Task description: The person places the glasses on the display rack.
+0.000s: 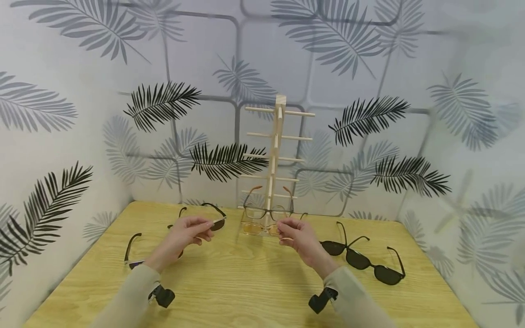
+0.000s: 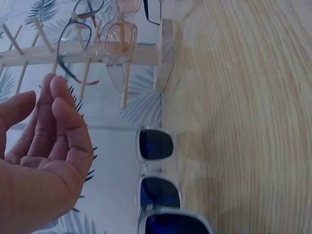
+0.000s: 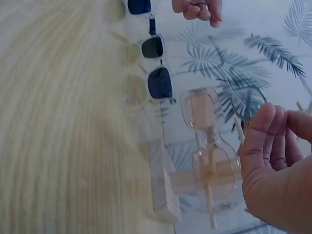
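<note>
A wooden eyewear rack stands at the back, with pegs on both sides. Low on it are dark-rimmed clear eyeglasses with orange temple tips. Just below sit orange-tinted glasses in a see-through frame. My right hand overlaps the lower right part of both pairs, fingers loosely bent, with nothing visible between thumb and fingers in the right wrist view. To the left, my left hand hovers away from the rack, thumb apart from bent fingers, holding nothing. Behind its fingertips lie dark-lensed sunglasses.
Another pair of sunglasses lies at left, partly hidden by the left forearm. Two black sunglasses, one behind the other, lie at right. The yellow wooden table meets leaf-patterned walls at the back and sides.
</note>
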A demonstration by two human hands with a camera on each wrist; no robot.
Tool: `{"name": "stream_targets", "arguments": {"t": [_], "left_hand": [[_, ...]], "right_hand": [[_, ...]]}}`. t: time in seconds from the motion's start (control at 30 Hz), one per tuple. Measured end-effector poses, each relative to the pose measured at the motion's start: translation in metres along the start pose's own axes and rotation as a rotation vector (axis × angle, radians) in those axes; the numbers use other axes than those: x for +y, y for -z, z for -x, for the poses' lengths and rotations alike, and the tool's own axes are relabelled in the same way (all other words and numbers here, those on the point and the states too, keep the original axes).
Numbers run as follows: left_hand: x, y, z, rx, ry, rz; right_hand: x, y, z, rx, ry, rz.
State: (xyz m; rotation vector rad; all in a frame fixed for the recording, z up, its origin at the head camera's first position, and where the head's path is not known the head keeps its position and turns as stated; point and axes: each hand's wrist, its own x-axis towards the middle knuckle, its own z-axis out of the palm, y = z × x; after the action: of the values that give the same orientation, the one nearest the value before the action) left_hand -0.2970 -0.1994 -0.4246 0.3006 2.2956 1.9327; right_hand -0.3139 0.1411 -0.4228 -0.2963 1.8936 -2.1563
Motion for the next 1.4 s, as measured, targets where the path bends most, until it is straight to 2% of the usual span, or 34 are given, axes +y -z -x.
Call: {"name": "stream_targets", "arguments": {"t": [0.23,0.47,0.63,0.87,1.07,1.3,1.4], "left_hand": [[-0.002,0.025,0.021,-0.063,0.005,-0.047],[-0.011,0.044,0.037,-0.059,0.022,-0.038],[-0.020,0.059,0.047,-0.062,0.057,-0.054],[-0.023,0.091,0.059,-0.098,0.081,-0.129],[-0.031,0.114,0.065,-0.079,0.120,-0.158],[-0.040,0.132,0.075,-0.009,0.148,-0.181],[-0.043,0.138,0.079,-0.007,0.144,-0.166]], "right_hand": [[0.014,-0.028,-0.001,-0.096,-0.013,0.017],[0.029,-0.048,-0.008,-0.166,-0.052,0.049],[0.038,-0.061,-0.014,-0.203,-0.096,0.089],[0.049,-0.080,-0.027,-0.250,-0.139,0.129],[0.058,-0.096,-0.038,-0.273,-0.120,0.187],[0.062,-0.113,-0.044,-0.317,-0.138,0.194],[0.063,-0.119,-0.047,-0.325,-0.145,0.209]]}}
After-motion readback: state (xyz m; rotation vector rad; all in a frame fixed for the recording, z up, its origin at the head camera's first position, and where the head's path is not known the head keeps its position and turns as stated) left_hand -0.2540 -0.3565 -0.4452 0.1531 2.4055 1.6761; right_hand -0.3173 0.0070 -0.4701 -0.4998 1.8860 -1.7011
